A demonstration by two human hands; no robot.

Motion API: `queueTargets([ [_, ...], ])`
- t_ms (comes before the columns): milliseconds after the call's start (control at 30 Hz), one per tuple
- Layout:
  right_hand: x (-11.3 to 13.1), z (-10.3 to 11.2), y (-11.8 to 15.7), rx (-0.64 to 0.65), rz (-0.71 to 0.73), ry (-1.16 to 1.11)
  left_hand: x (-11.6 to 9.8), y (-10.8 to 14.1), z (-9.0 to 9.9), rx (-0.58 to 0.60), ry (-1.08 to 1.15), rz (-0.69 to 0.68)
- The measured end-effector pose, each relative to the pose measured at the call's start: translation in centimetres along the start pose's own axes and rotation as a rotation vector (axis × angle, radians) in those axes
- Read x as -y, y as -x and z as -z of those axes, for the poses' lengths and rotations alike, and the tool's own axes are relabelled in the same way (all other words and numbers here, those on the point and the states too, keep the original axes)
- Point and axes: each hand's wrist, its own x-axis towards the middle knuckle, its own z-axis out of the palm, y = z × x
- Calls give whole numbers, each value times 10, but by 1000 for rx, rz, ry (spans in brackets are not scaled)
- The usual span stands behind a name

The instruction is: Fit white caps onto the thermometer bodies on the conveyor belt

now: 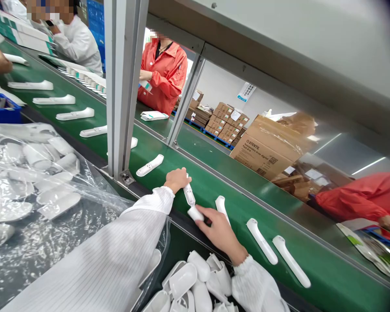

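Over the green conveyor belt (237, 182), my left hand (177, 180) grips the upper end of a white thermometer body (189, 195). Small dark details show on its face. My right hand (219, 229) pinches a short white cover (195, 213) between thumb and fingers, right at the body's lower end. Whether the two parts touch is hard to tell. Right of my hands, white handheld units (261, 241) lie on the belt, and another unit (150, 165) lies to the left of them.
Loose white covers (195, 277) are piled below my hands. A clear plastic bag (52, 186) of white parts lies at left, near a blue bin (3, 108). A metal post (121, 86) rises from the belt's edge. Several people stand around the line.
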Motion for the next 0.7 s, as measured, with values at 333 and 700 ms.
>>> queueTargets([
  [333,-11,-18,-24,-74,-141,431,-13,0,-16,7,-22,-72],
  [700,-30,-3,-2,-65,-191,444,-29,1,-31,27,-34,-138],
])
